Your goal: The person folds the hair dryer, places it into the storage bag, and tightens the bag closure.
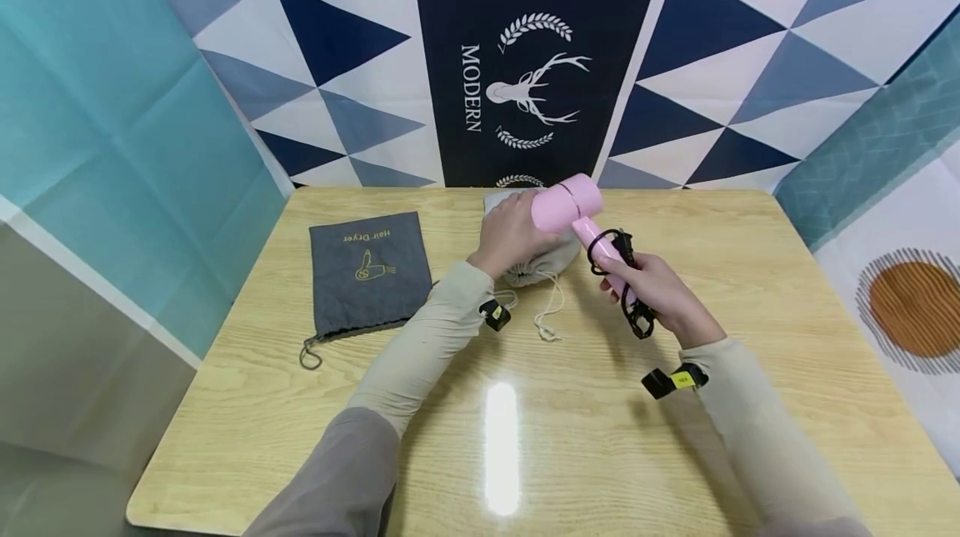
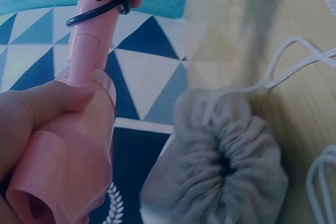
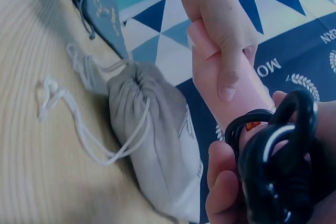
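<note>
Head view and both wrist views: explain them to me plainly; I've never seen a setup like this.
No machine here: just somebody working bare-handed. The wide picture comes from a head-worn camera, the close-ups from a left-wrist camera and a right-wrist camera. The left hand grips a pink hair dryer by its barrel; the right hand holds its handle, with a black cord wound around it. On the wooden table lie a dark gray pouch printed "Hair Dryer" and a light gray drawstring bag.
</note>
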`<state>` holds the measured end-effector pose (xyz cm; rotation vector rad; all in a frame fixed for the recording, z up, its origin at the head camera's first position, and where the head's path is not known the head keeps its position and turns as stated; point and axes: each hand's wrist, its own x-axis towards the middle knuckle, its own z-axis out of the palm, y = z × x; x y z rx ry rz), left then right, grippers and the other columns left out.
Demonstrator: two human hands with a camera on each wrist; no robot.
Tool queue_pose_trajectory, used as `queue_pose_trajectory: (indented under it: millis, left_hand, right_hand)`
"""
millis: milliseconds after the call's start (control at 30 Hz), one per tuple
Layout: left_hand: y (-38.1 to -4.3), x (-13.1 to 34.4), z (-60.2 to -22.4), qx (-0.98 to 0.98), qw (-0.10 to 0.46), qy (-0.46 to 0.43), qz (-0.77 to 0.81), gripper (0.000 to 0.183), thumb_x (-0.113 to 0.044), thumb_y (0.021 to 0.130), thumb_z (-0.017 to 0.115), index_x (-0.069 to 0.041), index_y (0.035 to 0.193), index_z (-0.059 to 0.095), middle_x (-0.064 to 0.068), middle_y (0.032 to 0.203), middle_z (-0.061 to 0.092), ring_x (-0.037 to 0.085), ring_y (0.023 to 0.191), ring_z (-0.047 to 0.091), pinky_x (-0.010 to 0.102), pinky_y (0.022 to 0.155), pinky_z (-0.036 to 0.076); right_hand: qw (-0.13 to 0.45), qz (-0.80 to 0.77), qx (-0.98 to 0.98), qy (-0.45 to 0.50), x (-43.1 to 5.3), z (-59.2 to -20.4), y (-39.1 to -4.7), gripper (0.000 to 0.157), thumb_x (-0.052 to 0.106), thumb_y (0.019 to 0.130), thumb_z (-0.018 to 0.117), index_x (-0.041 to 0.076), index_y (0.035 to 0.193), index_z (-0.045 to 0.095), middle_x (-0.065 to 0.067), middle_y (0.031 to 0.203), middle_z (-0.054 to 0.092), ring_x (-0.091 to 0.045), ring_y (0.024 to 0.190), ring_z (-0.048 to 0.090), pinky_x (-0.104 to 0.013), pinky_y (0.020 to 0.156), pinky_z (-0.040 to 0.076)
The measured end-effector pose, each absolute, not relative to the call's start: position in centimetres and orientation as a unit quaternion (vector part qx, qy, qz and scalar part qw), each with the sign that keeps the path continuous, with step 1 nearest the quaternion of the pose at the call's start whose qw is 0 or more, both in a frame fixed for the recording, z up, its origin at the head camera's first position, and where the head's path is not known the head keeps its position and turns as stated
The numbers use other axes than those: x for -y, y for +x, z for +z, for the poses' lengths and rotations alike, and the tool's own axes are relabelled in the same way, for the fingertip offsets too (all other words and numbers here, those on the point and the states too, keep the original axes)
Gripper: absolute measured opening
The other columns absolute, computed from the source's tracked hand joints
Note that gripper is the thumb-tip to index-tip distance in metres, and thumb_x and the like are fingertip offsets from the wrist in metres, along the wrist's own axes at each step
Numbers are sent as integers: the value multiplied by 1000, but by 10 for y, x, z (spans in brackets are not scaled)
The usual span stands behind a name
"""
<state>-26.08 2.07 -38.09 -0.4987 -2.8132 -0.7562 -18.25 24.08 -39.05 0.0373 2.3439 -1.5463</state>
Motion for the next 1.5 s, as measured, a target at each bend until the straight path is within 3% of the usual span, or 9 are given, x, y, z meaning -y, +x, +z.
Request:
queue_pose_trajectory:
  millis: [200, 633, 1000, 1200, 1500]
  left_hand:
    - [-261, -1, -371, 949, 77, -140, -270, 79, -44, 71, 82, -13, 137, 51, 5, 124, 64, 22, 107, 63, 40, 86, 52]
    - [-251, 16, -371, 948, 88, -122, -280, 76, -42, 73, 84, -15, 137, 52, 7, 122, 64, 21, 107, 62, 40, 87, 52]
    - [-240, 32, -377, 941, 106, -94, -308, 75, -40, 71, 84, -14, 135, 53, 6, 117, 66, 22, 100, 63, 41, 81, 53]
    - [-232, 39, -384, 936, 112, -87, -321, 77, -40, 72, 84, -8, 134, 53, 10, 117, 65, 25, 101, 63, 43, 84, 53]
    - [-224, 47, -390, 940, 108, -69, -318, 76, -39, 71, 84, -8, 133, 53, 11, 113, 65, 26, 98, 63, 43, 80, 53]
  right_hand:
    - [166, -563, -810, -7, -222, -384, -187, 53, 41, 98, 55, -8, 117, 51, 7, 75, 66, -9, 64, 61, -24, 61, 45]
    - [169, -568, -806, -3, -204, -380, -188, 48, 38, 98, 56, -7, 113, 51, 4, 74, 64, -8, 58, 59, -24, 55, 45]
    - [164, -553, -817, -13, -188, -378, -191, 50, 38, 97, 58, -10, 111, 52, -4, 75, 62, -8, 55, 56, -23, 52, 44]
    - [161, -537, -828, -19, -182, -381, -190, 45, 35, 97, 58, -9, 106, 54, -1, 71, 62, -11, 54, 56, -22, 50, 42]
    - [175, -530, -829, -16, -175, -385, -187, 41, 34, 96, 60, -6, 103, 54, 2, 69, 61, -10, 54, 56, -23, 49, 43]
